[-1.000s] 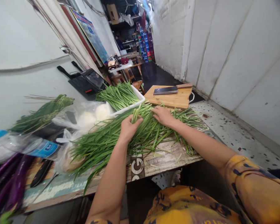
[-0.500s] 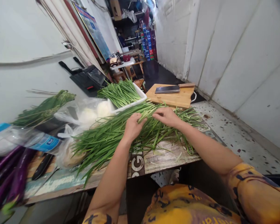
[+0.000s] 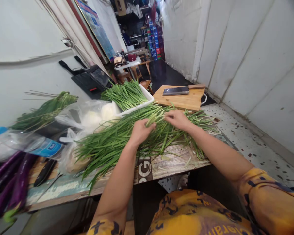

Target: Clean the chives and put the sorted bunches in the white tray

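Observation:
Long green stalks [image 3: 112,140] lie in a wide heap across the table, pale ends to the right. My left hand [image 3: 142,131] is closed round a small bunch of them near the pale ends. Just to its right, my right hand [image 3: 176,119] has thumb and fingers pinched together at the tips of the stalks; what they grip is too small to make out. Behind the heap, a white tray [image 3: 147,94] holds more green stalks, lined up. Loose trimmings [image 3: 201,122] lie to the right of my right hand.
A cleaver [image 3: 175,91] rests on a wooden board [image 3: 161,98] at the back right. Leftward are bagged white vegetables [image 3: 93,117], a plastic bottle [image 3: 47,148], purple eggplants [image 3: 22,179] and a black-handled knife [image 3: 45,172]. The table's front edge [image 3: 176,174] runs before me.
My right hand has moved slightly to the right, away from my left hand. My left hand keeps its hold on the bunch. The view has shifted slightly.

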Demonstrator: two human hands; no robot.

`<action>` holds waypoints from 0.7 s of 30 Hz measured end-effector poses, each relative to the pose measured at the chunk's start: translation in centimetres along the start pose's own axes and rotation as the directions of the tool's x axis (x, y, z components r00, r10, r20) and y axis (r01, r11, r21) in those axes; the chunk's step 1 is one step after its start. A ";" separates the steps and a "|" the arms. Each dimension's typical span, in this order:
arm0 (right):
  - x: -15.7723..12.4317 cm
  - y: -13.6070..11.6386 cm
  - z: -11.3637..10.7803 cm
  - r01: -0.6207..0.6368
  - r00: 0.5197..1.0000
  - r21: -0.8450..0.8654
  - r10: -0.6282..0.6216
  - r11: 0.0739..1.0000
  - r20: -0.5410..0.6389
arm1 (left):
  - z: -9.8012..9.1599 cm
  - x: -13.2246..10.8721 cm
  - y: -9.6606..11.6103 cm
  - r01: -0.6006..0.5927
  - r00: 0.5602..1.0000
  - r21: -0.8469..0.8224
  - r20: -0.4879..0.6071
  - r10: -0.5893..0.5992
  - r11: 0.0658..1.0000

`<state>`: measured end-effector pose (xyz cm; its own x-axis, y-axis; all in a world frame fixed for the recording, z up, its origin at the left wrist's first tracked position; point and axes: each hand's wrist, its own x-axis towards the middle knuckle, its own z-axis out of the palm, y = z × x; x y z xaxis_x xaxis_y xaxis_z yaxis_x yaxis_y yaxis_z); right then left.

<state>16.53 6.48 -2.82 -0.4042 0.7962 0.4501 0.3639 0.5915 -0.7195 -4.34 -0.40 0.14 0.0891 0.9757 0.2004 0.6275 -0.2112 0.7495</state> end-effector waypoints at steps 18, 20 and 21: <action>-1.1 -2.0 2.2 -0.038 0.999 0.247 0.045 0.968 -0.025 | -0.2 0.1 -0.6 0.062 0.997 -0.166 0.051 -0.054 0.984; -1.0 -2.0 2.5 -0.192 0.957 0.405 0.262 0.894 -0.126 | -0.1 0.0 -0.6 0.073 0.995 -0.158 0.073 -0.063 0.985; -0.9 -1.8 2.5 -0.230 0.923 0.442 0.339 0.867 -0.184 | -0.1 0.0 -0.6 0.078 0.995 -0.146 0.077 -0.067 0.986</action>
<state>14.19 4.35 -3.23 -0.0950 0.9585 0.2689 0.0380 0.2734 -0.9611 -4.80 -0.24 -0.25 0.1061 0.9893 0.1000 0.5132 -0.1406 0.8467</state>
